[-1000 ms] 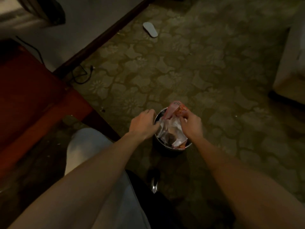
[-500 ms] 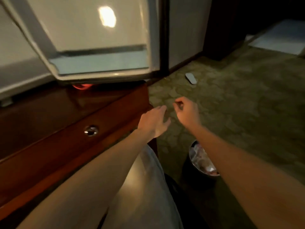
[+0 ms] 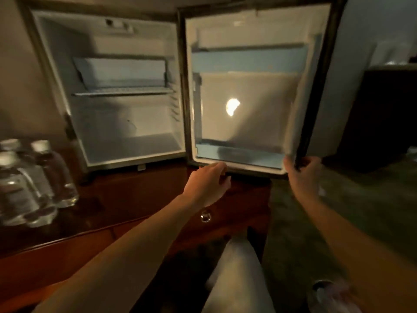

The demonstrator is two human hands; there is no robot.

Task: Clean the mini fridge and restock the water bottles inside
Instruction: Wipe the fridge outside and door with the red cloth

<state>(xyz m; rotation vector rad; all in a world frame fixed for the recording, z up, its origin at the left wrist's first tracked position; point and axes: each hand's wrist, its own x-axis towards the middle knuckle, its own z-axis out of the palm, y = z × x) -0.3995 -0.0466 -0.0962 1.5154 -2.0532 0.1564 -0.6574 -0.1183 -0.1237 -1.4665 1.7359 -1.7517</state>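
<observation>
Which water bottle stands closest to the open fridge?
The bottle with the white cap on the right of the cluster, on the wooden cabinet. The other bottles stand further left, away from the fridge.

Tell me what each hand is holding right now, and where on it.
The right hand has its grip on the fridge door at its lower outer corner. The left hand reaches under the door's bottom edge; a hold cannot be told.

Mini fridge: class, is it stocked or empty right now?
Empty. The mini fridge interior and door shelves hold nothing; the water bottles stand outside on the wooden cabinet.
</observation>
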